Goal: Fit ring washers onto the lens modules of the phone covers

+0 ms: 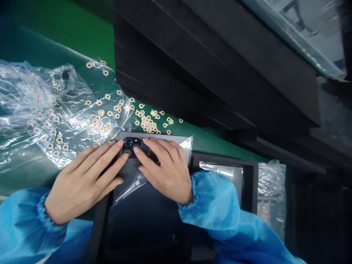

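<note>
A dark grey tablet-like device lies back side up below my hands, with a square camera block near its top left corner. Clear film covers part of its back and sticks out past the top right edge. My left hand rests along the left edge with outstretched fingers, the fingertips touching beside the camera block. Across the upper back lies my right hand, fingers bent a little and apart from the thumb. Its index fingertip presses at a lower lens of the block. Anything under that fingertip is hidden.
Several small ring-shaped tabs lie scattered on the green mat beyond the device. Crumpled clear plastic bags are at the left. Black foam blocks rise behind. At right stand a black tray and another clear bag.
</note>
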{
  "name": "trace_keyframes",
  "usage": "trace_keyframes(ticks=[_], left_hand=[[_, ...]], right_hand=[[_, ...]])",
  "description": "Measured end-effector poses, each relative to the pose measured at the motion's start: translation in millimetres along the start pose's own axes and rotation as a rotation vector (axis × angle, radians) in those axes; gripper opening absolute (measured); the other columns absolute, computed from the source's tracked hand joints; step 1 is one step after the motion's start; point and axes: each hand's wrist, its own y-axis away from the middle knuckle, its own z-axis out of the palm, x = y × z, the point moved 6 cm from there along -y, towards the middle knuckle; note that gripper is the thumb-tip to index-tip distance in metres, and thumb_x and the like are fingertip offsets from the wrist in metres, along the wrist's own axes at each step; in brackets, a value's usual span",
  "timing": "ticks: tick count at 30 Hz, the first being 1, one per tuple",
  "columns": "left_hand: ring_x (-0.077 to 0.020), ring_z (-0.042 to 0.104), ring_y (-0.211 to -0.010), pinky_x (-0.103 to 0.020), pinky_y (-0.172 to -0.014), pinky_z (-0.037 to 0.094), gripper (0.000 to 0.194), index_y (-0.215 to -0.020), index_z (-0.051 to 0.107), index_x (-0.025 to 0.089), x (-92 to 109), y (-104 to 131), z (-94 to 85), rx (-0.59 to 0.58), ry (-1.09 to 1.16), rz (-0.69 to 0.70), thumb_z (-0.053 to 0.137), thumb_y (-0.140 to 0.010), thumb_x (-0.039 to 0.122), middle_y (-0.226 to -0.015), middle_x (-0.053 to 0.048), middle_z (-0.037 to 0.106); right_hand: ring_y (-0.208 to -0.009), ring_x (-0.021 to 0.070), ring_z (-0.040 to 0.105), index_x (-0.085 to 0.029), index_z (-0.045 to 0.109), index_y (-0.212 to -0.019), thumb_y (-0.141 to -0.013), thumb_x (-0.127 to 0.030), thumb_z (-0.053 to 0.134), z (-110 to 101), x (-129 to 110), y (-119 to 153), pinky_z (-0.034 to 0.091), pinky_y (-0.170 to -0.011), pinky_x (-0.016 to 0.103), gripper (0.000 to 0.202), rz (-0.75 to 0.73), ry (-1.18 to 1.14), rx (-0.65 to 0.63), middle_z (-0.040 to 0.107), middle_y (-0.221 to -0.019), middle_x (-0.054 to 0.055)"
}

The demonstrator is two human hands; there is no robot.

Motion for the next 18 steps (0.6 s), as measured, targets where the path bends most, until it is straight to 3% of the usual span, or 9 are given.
trace_keyframes(ticks=[5, 18], left_hand=[[-0.0326, 0.059, -0.12, -0.045, -0.097, 0.046, 0.047, -0.132, 0.055, 0.009, -1.3, 1.5, -0.6, 0.011, 0.004, 0.027, 0.058, -0.092, 0.034, -0.141, -0.018, 0.054], [-0.0318, 0.061, -0.111, -0.043, -0.088, 0.046, 0.05, -0.137, 0.051, 0.012, -0.5, -4.6, 1.6, -0.019, -0.039, -0.026, 0.048, -0.096, 0.041, -0.135, -0.017, 0.058]], right_hand=[[-0.115, 0.0238, 0.055, -0.018, 0.066, -0.118, -0.093, -0.025, 0.056, -0.9, 0.8, 1.0, 0.045, -0.095, 0.04, 0.027, -0.004, -0.022, 0.04, 0.067, -0.12, 0.01], [-0.116, 0.0238, 0.056, -0.015, 0.065, -0.118, -0.093, -0.02, 0.056, 0.9, 0.2, 0.8, 0.046, -0.096, 0.04, 0.028, -0.013, -0.054, 0.048, 0.068, -0.119, 0.012]])
